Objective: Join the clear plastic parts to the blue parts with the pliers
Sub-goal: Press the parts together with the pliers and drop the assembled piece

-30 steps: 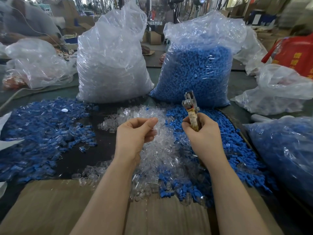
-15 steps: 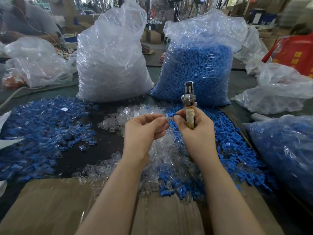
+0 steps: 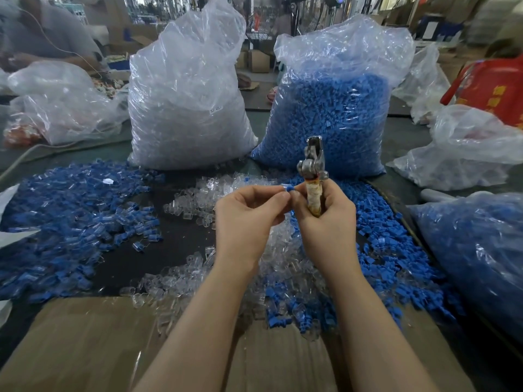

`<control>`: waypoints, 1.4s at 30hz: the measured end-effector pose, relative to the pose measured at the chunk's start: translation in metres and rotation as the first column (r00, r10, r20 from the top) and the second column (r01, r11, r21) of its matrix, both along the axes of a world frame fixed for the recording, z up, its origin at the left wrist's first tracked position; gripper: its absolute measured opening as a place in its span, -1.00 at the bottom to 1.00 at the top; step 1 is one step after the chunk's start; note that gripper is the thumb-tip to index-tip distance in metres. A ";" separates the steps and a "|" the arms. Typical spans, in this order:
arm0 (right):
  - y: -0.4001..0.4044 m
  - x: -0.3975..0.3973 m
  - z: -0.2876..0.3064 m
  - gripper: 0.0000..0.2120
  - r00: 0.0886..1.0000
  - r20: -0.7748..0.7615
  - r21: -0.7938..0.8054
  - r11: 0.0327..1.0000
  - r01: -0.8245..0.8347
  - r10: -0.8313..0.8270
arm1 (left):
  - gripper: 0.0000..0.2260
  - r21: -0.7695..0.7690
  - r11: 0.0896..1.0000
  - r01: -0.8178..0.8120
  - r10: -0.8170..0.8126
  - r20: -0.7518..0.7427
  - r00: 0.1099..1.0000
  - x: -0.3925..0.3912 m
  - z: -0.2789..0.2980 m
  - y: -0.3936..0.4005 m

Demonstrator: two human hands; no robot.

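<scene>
Here, toward the bench's [image 3: 175,250] left edge, lies a spread of blue pieces with clear caps already on them [image 3: 65,222], and behind it, toward the far edge, stands the sack of clear parts [image 3: 186,108]. The loose heap of clear plastic parts [image 3: 198,196] sits mid-bench, under the raised hands. The left hand [image 3: 249,219] has its fingers curled, thumb and forefinger pinching at a small blue part [image 3: 289,188]; whether a clear piece is in that pinch too I cannot tell. The right hand [image 3: 325,219] is wrapped round the taped handle of the pliers [image 3: 312,171], nose pointing up, while its thumb tip also meets the blue part.

The risk is the shared pinch: the right hand is doing two jobs, so shifting its grip to work the pliers could let the tiny part drop into the loose blue parts [image 3: 396,250] along the right side, in front of the sack of blue parts [image 3: 331,120], where it would be lost. A skewed fit could also crack under the squeeze.
</scene>
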State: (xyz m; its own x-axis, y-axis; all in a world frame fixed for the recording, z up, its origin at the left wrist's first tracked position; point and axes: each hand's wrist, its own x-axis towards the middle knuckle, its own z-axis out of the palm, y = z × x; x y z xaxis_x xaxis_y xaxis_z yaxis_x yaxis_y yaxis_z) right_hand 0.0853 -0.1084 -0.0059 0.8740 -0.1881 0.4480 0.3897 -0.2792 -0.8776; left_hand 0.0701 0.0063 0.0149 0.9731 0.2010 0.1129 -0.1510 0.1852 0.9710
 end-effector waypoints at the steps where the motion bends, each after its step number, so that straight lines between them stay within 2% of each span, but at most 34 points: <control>1: 0.000 0.000 0.000 -0.89 1.000 -0.002 0.000 1.000 -0.003 0.003 | -0.91 0.032 0.999 -0.012 0.011 0.018 1.000 0.000 0.000 0.000; 13: -0.003 0.001 0.003 -0.91 0.992 -0.082 -0.067 0.992 -0.105 0.099 | -0.86 0.214 0.960 -0.180 0.158 0.118 0.980 0.004 -0.007 0.000; 22: -0.002 0.000 0.005 -0.90 0.986 -0.112 -0.065 0.989 -0.131 0.123 | -0.84 0.279 0.938 -0.206 0.166 0.161 0.973 0.005 -0.009 0.001; 28: -0.018 0.003 0.006 -0.94 0.941 -0.254 -0.113 0.959 -0.259 0.224 | -0.91 0.084 0.979 -0.183 0.174 0.105 0.979 0.008 -0.008 0.005; 33: -0.026 0.002 0.004 -0.95 0.901 -0.346 -0.178 0.925 -0.336 0.261 | -0.89 0.068 0.983 -0.168 0.158 0.132 0.979 0.009 -0.008 0.007; 42: -0.022 -0.001 0.007 -0.94 0.891 -0.349 -0.238 0.891 -0.386 0.292 | -0.90 0.062 0.985 -0.160 0.149 0.154 0.977 0.010 -0.008 0.009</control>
